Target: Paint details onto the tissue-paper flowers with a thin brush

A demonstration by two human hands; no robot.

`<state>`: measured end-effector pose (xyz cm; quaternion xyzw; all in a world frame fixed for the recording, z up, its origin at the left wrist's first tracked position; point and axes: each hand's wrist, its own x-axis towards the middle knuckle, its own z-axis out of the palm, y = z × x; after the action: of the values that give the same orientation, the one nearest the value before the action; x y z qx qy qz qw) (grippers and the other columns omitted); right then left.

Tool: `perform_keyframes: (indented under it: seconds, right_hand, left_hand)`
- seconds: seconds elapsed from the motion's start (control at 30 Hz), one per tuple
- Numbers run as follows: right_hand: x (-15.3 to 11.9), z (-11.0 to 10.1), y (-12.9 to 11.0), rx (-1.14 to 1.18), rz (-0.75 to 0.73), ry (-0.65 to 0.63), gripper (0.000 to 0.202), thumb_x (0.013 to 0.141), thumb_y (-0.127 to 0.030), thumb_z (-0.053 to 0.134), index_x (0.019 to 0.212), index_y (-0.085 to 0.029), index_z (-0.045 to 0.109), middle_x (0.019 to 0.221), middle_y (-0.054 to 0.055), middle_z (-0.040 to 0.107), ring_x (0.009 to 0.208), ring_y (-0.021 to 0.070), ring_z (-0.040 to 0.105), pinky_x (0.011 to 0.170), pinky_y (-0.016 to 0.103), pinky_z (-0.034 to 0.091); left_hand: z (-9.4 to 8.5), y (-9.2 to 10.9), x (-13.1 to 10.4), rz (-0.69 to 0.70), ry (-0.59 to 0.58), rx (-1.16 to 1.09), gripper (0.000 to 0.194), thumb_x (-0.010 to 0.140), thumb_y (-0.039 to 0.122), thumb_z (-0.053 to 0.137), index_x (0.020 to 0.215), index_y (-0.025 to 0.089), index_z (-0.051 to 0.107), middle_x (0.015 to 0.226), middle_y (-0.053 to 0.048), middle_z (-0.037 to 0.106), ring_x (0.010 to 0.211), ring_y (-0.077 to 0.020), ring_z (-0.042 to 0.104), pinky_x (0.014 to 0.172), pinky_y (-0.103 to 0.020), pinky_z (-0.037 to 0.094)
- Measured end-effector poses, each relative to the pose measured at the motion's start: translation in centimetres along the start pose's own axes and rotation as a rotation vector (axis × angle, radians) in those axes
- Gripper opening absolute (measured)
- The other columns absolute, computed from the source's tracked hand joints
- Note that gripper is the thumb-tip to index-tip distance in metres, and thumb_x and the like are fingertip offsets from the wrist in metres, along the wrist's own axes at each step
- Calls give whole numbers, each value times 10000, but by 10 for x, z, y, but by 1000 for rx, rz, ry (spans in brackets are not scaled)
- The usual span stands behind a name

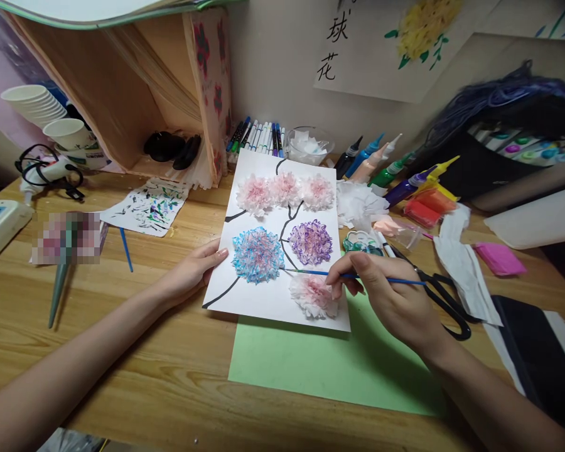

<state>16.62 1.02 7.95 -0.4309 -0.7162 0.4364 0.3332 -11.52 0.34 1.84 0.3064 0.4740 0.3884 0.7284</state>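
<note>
Brush: in the centre right of the frame, the brush (pixel 306 272) lies almost level; its tip points left at the blue flower's lower right edge, and its handle end points right and slightly lower.
Right hand: the fingers of the right hand (pixel 395 295) are clamped on the brush's handle, above the pink flower (pixel 311 301).
Card: mid-frame, the white card (pixel 258 301) has its long axis running up the frame; its lower part overlaps the green sheet (pixel 282 361).
Left hand: the fingers of the left hand (pixel 204 265) are clamped on the card's left edge, thumb on top.
Flowers: the blue flower (pixel 257 254) is left of the purple flower (pixel 311 242); three pale pink ones line the card's top.
Bowl: at upper centre, the clear bowl (pixel 330 150) holds white tissue.
Box: at upper left, the box (pixel 98 81) holds dark objects, too dim to name.
Cups: at the left, a stack of cups (pixel 31 103) slants above another paper cup (pixel 67 133).
Pouch: at upper right, the black pouch (pixel 478 172) holds pens with coloured ends.
Bottles: right of the bowl, paint bottles (pixel 371 166) lean with nozzles up and right.
Bench: the wooden bench (pixel 169 376) carries these things.
</note>
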Motion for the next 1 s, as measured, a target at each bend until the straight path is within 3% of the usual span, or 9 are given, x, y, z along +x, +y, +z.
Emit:
perform_keyframes:
  seconds: [0.13,0.27,0.33,0.47,0.63,1.0]
  right_hand:
    - [-6,-13,-8,36,-53,123,456,926,-468,368,710,-221,685,587,21,636,534,116,531,478,257,384]
    - [-7,-41,-18,-15,-183,606,549,881,-549,397,513,-217,634,434,34,545,387,131,454,353,286,255]
    - [-3,-57,-16,-111,-212,756,540,854,-527,477,427,-205,552,392,14,496,316,104,385,316,281,201]
    - [12,-80,2,-370,34,555,535,871,-510,460,446,-192,527,331,-25,429,308,87,394,372,256,293]
    - [26,-87,21,-548,135,383,609,892,-537,381,408,-189,510,339,-8,448,400,104,482,508,255,362]
    - [32,-91,36,-495,237,324,617,874,-579,367,430,-184,533,325,0,459,389,117,487,540,265,395]
  left_hand:
    - [1,1,0,-7,10,7,458,828,279,590,1276,205,527,1116,-82,676,973,-231,655,863,-318,523]
    - [0,1,-1,-19,29,19,470,823,289,600,1280,213,523,1129,-79,672,964,-231,660,861,-315,532]
    - [0,1,-1,-28,39,29,480,820,298,604,1285,221,516,1135,-75,669,971,-230,659,856,-311,537]
    - [-1,2,0,-52,90,42,513,797,314,634,1287,235,506,1143,-59,667,1003,-220,648,842,-279,545]
    - [7,7,0,-86,135,55,558,762,342,668,1285,250,500,1138,-37,668,1028,-218,636,787,-237,561]
    - [11,12,-2,-134,214,66,614,722,336,704,1298,279,499,1049,-16,705,1030,-231,636,781,-232,570]
